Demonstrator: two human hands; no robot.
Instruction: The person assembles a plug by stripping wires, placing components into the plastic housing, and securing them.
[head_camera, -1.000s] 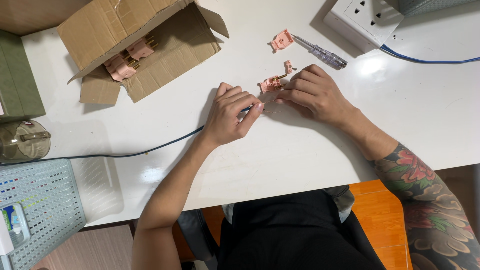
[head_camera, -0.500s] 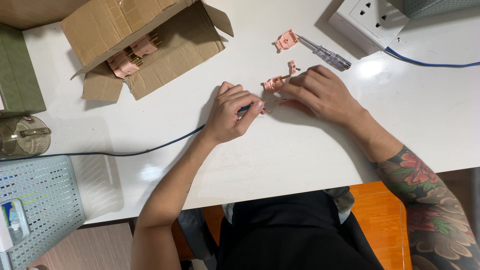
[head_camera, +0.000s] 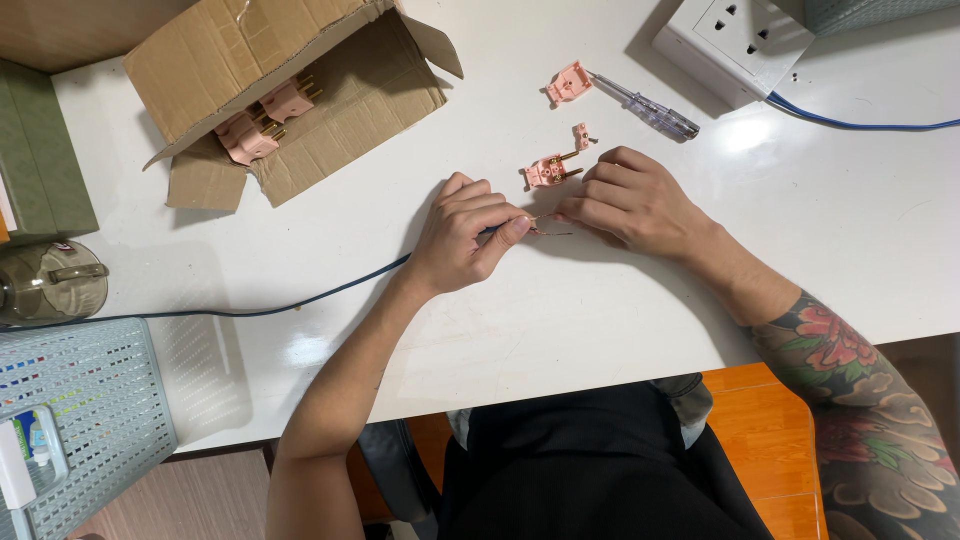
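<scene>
My left hand (head_camera: 468, 232) pinches the end of a dark blue cable (head_camera: 300, 300) that runs left across the white table (head_camera: 560, 330). Thin bare wire strands (head_camera: 548, 226) stick out of the cable end. My right hand (head_camera: 632, 198) holds those strands with its fingertips, close to my left hand. Just beyond my fingers lies an open pink plug half with brass pins (head_camera: 550, 170). A small pink piece (head_camera: 581, 135) lies beside it. Farther back sit a pink plug cover (head_camera: 567, 84) and a screwdriver with a clear handle (head_camera: 650, 108).
An open cardboard box (head_camera: 290, 90) at the back left holds more pink plugs (head_camera: 262, 118). A white power strip (head_camera: 745, 40) with a blue cord (head_camera: 860, 122) sits back right. A perforated grey basket (head_camera: 70, 410), a glass jar (head_camera: 45, 282) and a green box (head_camera: 40, 150) stand at the left.
My right hand has let go of the pink plug half and drawn back to the cable end, where it now grips the bare strands. My left hand stays on the cable.
</scene>
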